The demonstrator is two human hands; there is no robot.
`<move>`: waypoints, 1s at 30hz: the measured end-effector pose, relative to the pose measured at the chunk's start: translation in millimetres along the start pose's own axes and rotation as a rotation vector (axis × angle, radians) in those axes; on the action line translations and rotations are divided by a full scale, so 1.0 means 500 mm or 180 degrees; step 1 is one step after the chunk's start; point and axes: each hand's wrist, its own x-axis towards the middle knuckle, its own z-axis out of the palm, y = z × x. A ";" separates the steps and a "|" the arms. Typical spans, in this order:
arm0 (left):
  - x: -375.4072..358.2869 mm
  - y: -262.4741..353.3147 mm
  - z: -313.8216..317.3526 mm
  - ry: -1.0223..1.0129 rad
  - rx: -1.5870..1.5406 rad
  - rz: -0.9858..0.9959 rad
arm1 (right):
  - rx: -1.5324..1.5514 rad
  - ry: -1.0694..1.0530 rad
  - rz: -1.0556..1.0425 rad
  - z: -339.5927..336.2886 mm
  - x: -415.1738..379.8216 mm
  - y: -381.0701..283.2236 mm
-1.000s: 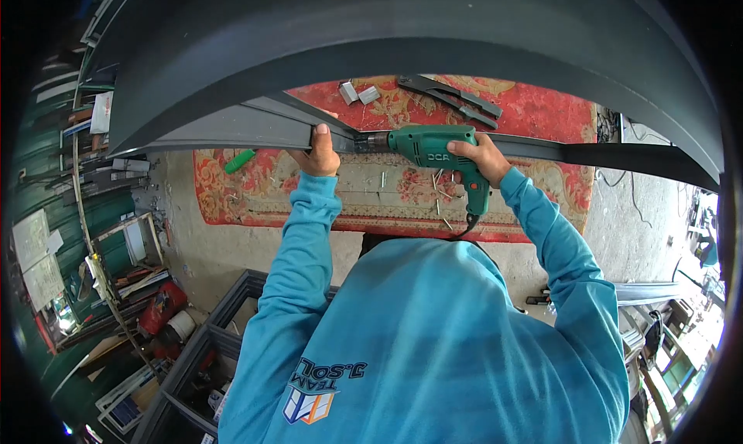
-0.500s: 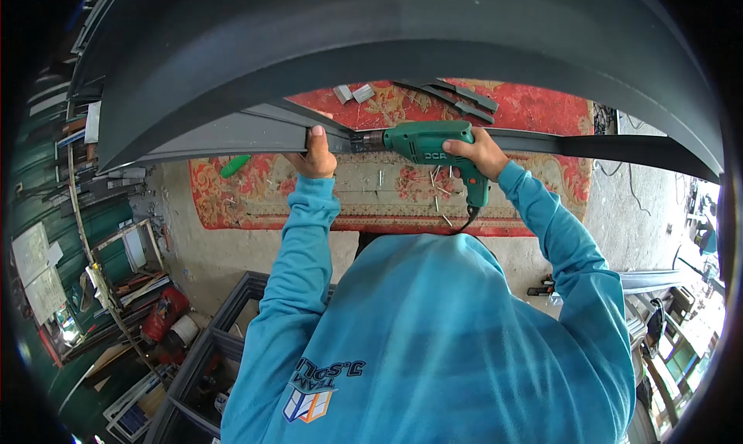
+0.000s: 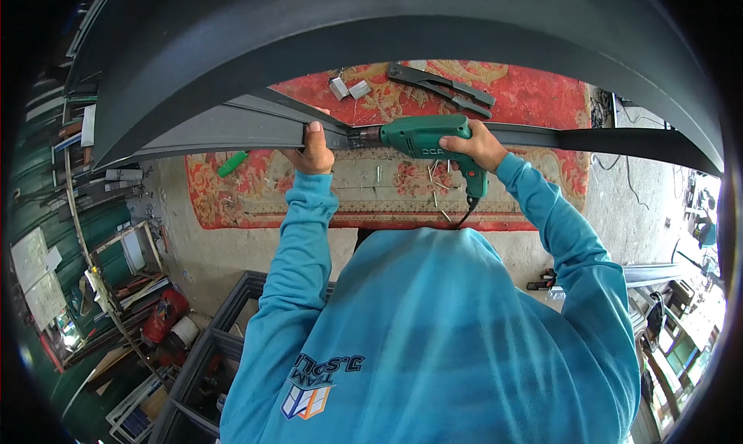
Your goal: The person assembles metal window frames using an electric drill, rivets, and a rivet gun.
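Observation:
My right hand (image 3: 481, 146) is wrapped round the grip of a green corded power drill (image 3: 418, 134). The drill lies level and its chuck points left, right up against the corner of a dark grey metal frame (image 3: 232, 126); the bit tip cannot be made out. My left hand (image 3: 313, 154) clasps the frame's edge just left of the chuck, thumb on top, its other fingers partly hidden behind. From the frame, a long dark bar (image 3: 526, 137) runs right behind the drill, and a broad curved-looking section (image 3: 402, 45) arches across the top of the view.
Beneath the frame lies a red patterned carpet (image 3: 271, 200). It carries a black long-handled tool (image 3: 441, 89), metal brackets (image 3: 359, 89), several thin pins (image 3: 436, 179) and a green object (image 3: 232, 163). Grey frames (image 3: 186, 390) stand at lower left; a cable (image 3: 470, 208) hangs from the drill.
The view has shifted slightly, so more of the black long-handled tool shows past the frame. Drill and hands sit slightly further left and higher; both grips are unchanged.

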 end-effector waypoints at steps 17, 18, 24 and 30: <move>-0.013 -0.053 -0.028 -0.0083 -0.0491 0.0075 | -0.0353 -0.0016 -0.0013 0.003 -0.003 0.003; -0.011 -0.052 -0.026 -0.0073 -0.0484 0.0056 | -0.0356 -0.0022 -0.0006 0.003 -0.004 0.001; -0.004 -0.045 -0.028 -0.0177 -0.0410 -0.0004 | -0.0477 -0.0024 -0.0120 0.005 -0.005 0.005; -0.005 -0.031 -0.014 0.0089 -0.0489 -0.0144 | -0.0605 -0.0131 -0.0275 0.001 0.001 0.016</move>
